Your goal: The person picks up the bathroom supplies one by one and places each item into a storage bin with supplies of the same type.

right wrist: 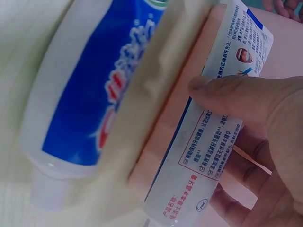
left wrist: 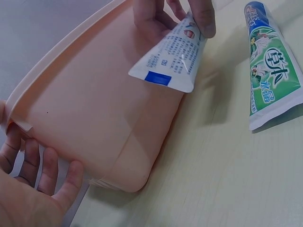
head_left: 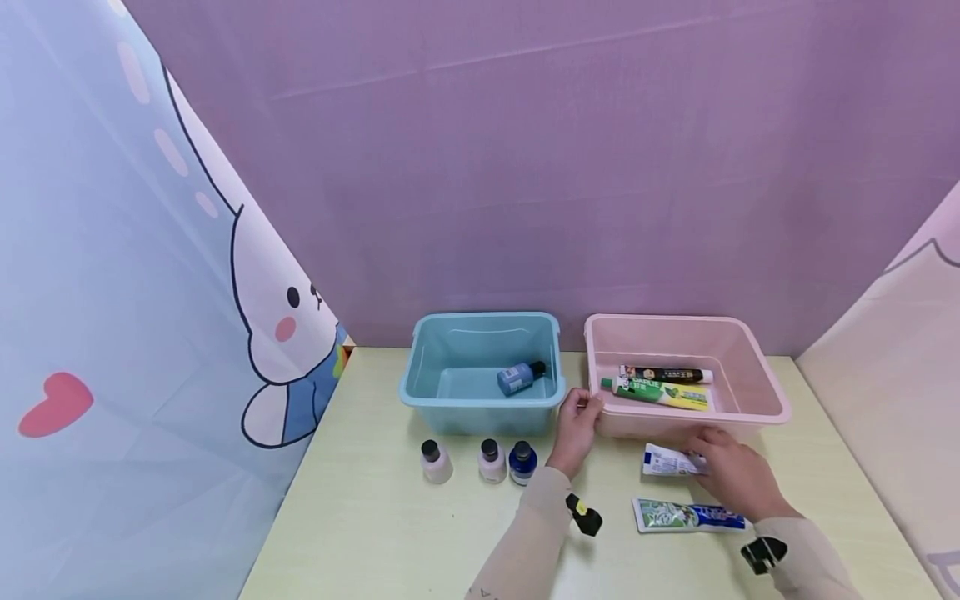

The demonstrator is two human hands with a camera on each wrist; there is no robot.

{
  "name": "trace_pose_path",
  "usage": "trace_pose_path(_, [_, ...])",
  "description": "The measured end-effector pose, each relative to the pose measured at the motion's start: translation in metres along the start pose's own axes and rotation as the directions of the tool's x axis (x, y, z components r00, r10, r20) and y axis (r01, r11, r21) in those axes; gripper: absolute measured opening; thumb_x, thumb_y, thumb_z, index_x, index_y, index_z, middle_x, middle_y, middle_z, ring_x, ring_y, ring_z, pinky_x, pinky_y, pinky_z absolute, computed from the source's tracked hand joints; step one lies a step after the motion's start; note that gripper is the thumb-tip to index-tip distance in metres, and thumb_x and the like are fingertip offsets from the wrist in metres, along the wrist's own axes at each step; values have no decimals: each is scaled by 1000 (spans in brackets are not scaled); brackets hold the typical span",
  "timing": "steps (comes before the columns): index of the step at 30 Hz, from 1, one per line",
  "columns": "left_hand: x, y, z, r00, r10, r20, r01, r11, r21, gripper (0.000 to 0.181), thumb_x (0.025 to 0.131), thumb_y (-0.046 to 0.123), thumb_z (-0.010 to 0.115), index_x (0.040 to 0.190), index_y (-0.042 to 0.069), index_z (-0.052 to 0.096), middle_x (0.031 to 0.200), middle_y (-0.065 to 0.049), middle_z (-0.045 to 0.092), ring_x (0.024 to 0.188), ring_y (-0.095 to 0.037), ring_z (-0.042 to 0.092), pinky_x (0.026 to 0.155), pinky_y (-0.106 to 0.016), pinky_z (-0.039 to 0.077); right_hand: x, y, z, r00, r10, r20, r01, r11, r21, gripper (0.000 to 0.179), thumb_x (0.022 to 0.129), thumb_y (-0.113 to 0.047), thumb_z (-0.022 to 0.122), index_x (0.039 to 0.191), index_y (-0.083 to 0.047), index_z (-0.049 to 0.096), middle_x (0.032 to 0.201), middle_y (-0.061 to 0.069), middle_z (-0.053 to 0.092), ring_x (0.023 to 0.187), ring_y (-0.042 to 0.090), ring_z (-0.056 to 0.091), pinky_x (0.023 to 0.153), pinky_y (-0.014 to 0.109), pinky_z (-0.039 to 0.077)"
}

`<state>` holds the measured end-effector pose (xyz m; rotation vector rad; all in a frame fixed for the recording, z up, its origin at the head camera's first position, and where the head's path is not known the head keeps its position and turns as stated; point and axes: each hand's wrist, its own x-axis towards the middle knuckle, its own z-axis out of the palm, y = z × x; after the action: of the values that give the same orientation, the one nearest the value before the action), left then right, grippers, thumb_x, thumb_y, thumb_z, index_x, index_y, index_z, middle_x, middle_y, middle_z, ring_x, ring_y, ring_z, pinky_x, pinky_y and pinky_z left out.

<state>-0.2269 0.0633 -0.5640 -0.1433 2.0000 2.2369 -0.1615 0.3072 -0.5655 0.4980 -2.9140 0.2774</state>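
Observation:
My right hand (head_left: 738, 477) pinches a white toothpaste tube (right wrist: 199, 156) between thumb and fingers, in front of the pink bin (head_left: 686, 427). The tube's flat blue-marked end points left, toward my other hand. With curled fingers my left hand (head_left: 577, 429) grips the rim at the pink bin's front left corner. Inside that bin lie a green and yellow toothpaste tube (head_left: 663, 393) and a black toothpaste tube (head_left: 667, 374). A green and blue toothpaste tube (head_left: 686, 516) lies on the table, just nearer than my right hand.
Left of the pink bin stands a blue bin (head_left: 480, 417) holding a blue bottle (head_left: 517, 379) on its side. Before it, two pale bottles (head_left: 437, 467) with black caps and a dark blue bottle (head_left: 522, 465) stand upright on the table (head_left: 360, 500). A purple cloth (head_left: 525, 167) hangs behind.

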Motion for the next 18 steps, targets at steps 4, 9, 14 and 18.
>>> trace_pose_path(4, [0,1,0,1000,-1,-6,2,1000,12,14,105,31,58,102,18,59,100,5,57,93,-13,55,96,-49,52,1,-2,-7,1000,-8,-10,8,1000,-2,42,67,-11,94,104,-13,75,109,13,70,103,36,65,77,54,58])
trace_pose_path(9, [1,2,0,1000,-9,-9,9,1000,9,13,105,31,58,102,18,59,99,4,57,93,-15,56,97,-50,51,3,-7,-16,1000,-7,-6,7,1000,4,41,69,-12,93,106,-15,75,109,10,70,102,34,66,77,54,58])
trace_pose_path(14, [1,0,-1,1000,-10,-4,9,1000,-2,14,104,32,58,102,18,60,100,4,58,95,-16,56,99,-51,51,3,-14,-27,1000,-19,-11,19,1000,7,42,68,-12,93,106,-16,76,107,9,70,101,33,67,76,52,58])
trace_pose_path(18, [0,1,-1,1000,1,-1,-1,1000,-4,13,104,30,58,101,17,60,100,4,58,96,-17,57,98,-51,51,2,-17,-32,999,-29,-22,29,999,18,42,67,-11,94,104,-17,76,107,8,71,101,32,67,76,52,58])
